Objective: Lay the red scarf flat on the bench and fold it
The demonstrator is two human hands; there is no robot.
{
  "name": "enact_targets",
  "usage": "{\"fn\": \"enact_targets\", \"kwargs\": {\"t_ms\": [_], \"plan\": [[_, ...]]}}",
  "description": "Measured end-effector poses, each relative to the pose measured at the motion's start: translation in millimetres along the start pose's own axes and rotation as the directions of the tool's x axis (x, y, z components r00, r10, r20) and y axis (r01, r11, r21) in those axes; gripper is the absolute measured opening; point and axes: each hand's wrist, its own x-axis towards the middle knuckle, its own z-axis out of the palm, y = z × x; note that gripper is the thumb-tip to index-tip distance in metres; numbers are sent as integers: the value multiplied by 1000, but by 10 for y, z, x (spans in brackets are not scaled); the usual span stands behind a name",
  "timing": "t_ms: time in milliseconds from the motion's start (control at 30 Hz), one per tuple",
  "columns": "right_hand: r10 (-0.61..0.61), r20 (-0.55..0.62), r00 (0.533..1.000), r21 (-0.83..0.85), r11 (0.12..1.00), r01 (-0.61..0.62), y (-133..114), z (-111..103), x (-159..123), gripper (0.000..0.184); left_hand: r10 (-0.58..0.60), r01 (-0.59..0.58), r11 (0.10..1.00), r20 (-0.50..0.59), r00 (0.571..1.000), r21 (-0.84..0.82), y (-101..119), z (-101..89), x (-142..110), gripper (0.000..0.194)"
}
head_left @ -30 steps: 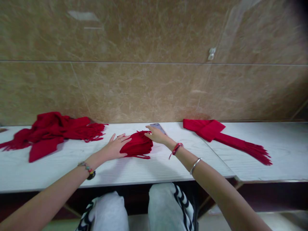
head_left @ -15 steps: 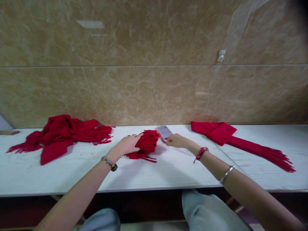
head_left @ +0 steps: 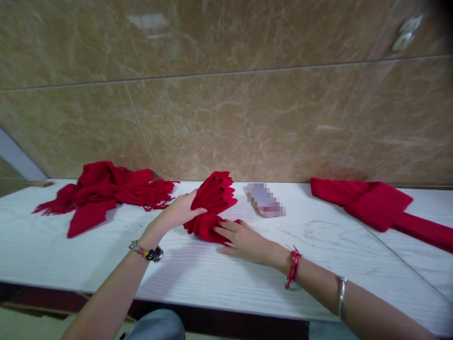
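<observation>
A red fringed scarf (head_left: 214,194), gathered into pleats, is bunched in the middle of the white table. Around its left side my left hand (head_left: 181,210) is closed, thumb across the folds, holding the pleated part up a little. My right hand (head_left: 249,243) rests with fingers outstretched on the lower folds, at the scarf's right side. Its fingertips press on the cloth; part of them is lost among the folds. Beyond my right hand lies a phone (head_left: 264,200), its screen blurred out.
Another red scarf (head_left: 102,189) lies crumpled on the left of the white table (head_left: 297,288). A third red scarf (head_left: 378,203), folded flat, is on the right across a table seam. A marbled tile wall (head_left: 226,127) borders the table's back edge.
My right hand has moved from the phone to the scarf. My left hand has raised and tilted the pleated part. The camera view has turned and shifted slightly.
</observation>
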Motion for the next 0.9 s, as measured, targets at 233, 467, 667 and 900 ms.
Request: {"fn": "enact_targets", "kwargs": {"t_ms": [233,467,667,900], "plan": [[-139,108,984,-215,963,160,72,-27,58,27,16,-17,1000,50,999,16,-133,-33,10,53],[-173,85,981,-209,960,187,395,-227,-353,25,118,-143,970,136,984,197,-129,-144,-85,52],[-26,108,994,-193,980,47,818,-547,-1090,36,74,-193,862,259,963,470,-172,-142,-250,64],[148,175,973,-230,967,-106,813,-904,-1445,35,-35,-125,743,224,974,658,248,44,-452,62]]}}
